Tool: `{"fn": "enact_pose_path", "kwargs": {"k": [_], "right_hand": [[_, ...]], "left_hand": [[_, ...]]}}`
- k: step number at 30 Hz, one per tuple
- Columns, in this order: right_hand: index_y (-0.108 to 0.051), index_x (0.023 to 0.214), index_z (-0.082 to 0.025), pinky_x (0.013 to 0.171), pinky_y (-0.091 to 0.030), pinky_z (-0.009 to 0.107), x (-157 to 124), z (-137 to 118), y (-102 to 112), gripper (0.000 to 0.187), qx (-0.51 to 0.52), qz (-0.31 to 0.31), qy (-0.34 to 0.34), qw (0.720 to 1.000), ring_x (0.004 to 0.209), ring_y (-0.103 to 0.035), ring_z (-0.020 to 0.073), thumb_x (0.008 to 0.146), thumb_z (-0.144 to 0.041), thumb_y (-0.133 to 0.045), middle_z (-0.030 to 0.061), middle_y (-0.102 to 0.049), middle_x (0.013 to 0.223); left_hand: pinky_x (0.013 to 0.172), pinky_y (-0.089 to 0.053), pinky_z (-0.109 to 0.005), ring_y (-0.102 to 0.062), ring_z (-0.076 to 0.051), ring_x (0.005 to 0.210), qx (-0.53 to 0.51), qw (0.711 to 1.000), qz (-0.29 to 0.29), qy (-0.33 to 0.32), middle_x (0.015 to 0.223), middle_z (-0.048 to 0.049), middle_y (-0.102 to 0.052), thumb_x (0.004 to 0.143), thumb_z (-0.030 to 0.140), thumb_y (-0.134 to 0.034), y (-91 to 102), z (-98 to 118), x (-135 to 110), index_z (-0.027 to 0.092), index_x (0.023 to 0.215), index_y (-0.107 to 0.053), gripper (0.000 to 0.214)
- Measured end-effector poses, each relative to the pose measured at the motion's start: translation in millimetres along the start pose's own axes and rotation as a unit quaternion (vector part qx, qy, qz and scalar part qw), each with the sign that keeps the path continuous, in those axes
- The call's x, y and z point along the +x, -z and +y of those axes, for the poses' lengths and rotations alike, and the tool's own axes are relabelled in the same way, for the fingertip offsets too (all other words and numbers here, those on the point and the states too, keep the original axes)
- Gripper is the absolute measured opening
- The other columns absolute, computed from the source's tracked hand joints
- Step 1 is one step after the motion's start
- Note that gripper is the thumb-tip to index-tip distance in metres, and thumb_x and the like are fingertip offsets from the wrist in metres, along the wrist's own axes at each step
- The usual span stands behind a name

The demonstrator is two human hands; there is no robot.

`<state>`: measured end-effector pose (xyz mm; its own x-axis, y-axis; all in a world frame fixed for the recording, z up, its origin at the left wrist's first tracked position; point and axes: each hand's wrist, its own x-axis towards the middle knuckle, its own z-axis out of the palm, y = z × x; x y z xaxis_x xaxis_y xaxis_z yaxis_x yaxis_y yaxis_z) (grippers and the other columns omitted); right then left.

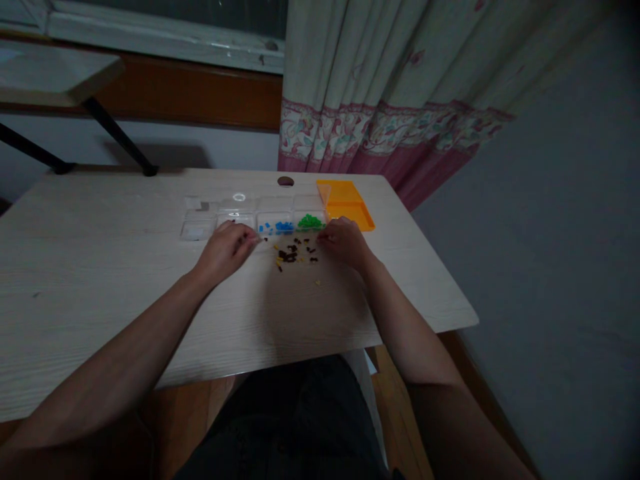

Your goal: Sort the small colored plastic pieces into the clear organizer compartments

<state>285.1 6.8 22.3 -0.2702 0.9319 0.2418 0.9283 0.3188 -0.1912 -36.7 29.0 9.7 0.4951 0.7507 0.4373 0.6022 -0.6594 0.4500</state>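
Observation:
My left hand (pixel 230 247) is closed, its thumb and fingers pinched at the left edge of a small pile. Whatever it may hold is too small to make out. On the other side of the pile, my right hand (pixel 346 241) is also closed, with its fingertips low by the table; I cannot make out what is in them. Between the hands lie loose dark brown pieces (pixel 289 256) mixed with a few yellow pieces (pixel 279 262). Just behind, clear plastic boxes with raised lids hold blue pieces (pixel 284 227) and green pieces (pixel 310 221).
More clear boxes (pixel 197 232) stand in the row to the left. An open orange case (pixel 351 212) lies behind my right hand. The pale wooden table (pixel 210 333) has a cable hole (pixel 285 181) near its back edge. A shelf leg (pixel 123 139) rises at back left; a curtain (pixel 345 87) hangs behind.

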Motion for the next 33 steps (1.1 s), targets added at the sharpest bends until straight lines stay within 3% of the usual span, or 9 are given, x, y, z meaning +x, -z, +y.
{"fn": "enact_pose_path", "kwargs": {"k": [6,11,15,27,33], "right_hand": [[-0.077,0.088,-0.024,0.083,-0.037,0.037,-2.0,7.4,2.5,0.017,0.024,0.101,-0.041,0.994,0.093,-0.057,0.0249,0.091,-0.029,-0.062,0.0065,-0.073,0.092],[-0.078,0.092,-0.022,0.089,-0.039,0.045,-4.1,24.4,4.3,0.026,0.014,0.169,-0.156,0.973,0.100,-0.056,0.0290,0.093,-0.033,-0.055,0.0099,-0.072,0.096],[-0.079,0.092,-0.022,0.090,-0.040,0.047,-6.5,34.6,1.0,0.030,0.023,0.191,-0.196,0.962,0.099,-0.056,0.0295,0.092,-0.034,-0.051,0.0110,-0.072,0.095],[-0.079,0.095,-0.022,0.088,-0.042,0.040,-1.7,36.1,-6.7,0.030,0.014,0.172,-0.164,0.971,0.095,-0.060,0.0258,0.093,-0.029,-0.050,0.0099,-0.073,0.094],[-0.079,0.094,-0.023,0.086,-0.042,0.037,1.6,32.1,-11.1,0.025,0.043,0.137,-0.082,0.986,0.092,-0.060,0.0239,0.091,-0.029,-0.056,0.0069,-0.074,0.092]], "left_hand": [[0.075,-0.045,-0.032,-0.057,-0.020,0.080,-0.004,0.986,0.115,0.124,0.083,-0.0039,-0.065,0.090,0.035,-0.060,4.8,-20.4,2.2,0.019,0.091,-0.068,0.018],[0.084,-0.044,-0.037,-0.057,-0.021,0.080,0.034,0.984,0.131,0.114,0.082,-0.0039,-0.068,0.090,0.034,-0.059,6.1,-26.4,3.3,0.019,0.090,-0.070,0.018],[0.090,-0.043,-0.040,-0.058,-0.022,0.080,0.048,0.986,0.119,0.106,0.083,-0.0047,-0.068,0.091,0.033,-0.058,5.1,-30.7,3.7,0.019,0.092,-0.070,0.019],[0.096,-0.042,-0.047,-0.056,-0.025,0.094,0.053,0.986,0.132,0.084,0.091,-0.0066,-0.065,0.091,0.029,-0.053,4.9,-28.9,3.2,0.021,0.097,-0.071,0.021],[0.095,-0.043,-0.045,-0.055,-0.026,0.100,0.040,0.997,0.070,-0.016,0.098,-0.0074,-0.065,0.093,0.029,-0.053,3.6,-8.0,1.7,0.021,0.105,-0.072,0.024]]}}
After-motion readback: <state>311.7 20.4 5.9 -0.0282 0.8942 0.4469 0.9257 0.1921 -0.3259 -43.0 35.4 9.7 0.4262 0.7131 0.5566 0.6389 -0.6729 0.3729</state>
